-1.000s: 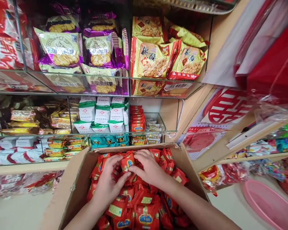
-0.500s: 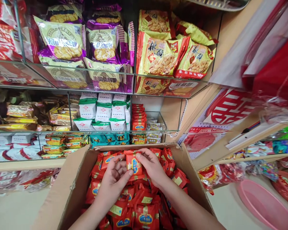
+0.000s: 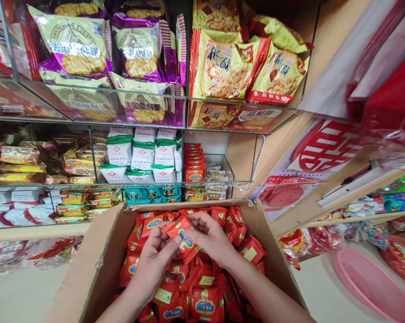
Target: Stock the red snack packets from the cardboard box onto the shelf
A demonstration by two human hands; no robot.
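Between both hands is a small red snack packet (image 3: 185,242) with a blue-and-yellow label, tilted, over the open cardboard box (image 3: 103,251). My left hand (image 3: 162,246) pinches its left side with the thumb in front and fingers curled. On the other side my right hand (image 3: 209,233) grips it, thumb laid across the front. Many more red packets (image 3: 205,305) of the same look fill the box beneath my forearms. Part of the held packet is covered by my fingers.
Behind the box, a glass-fronted shelf holds purple biscuit packs (image 3: 140,54), yellow-and-red packs (image 3: 222,67), white-and-green packets (image 3: 143,154) and stacked red packets (image 3: 195,166). A pink basin (image 3: 367,278) stands at the right. Red-and-white decorations (image 3: 327,146) hang on the right panel.
The packet has turned from upright to tilted between my hands. My right thumb has moved down across its front. The view has shifted slightly, with the upper shelf appearing higher.
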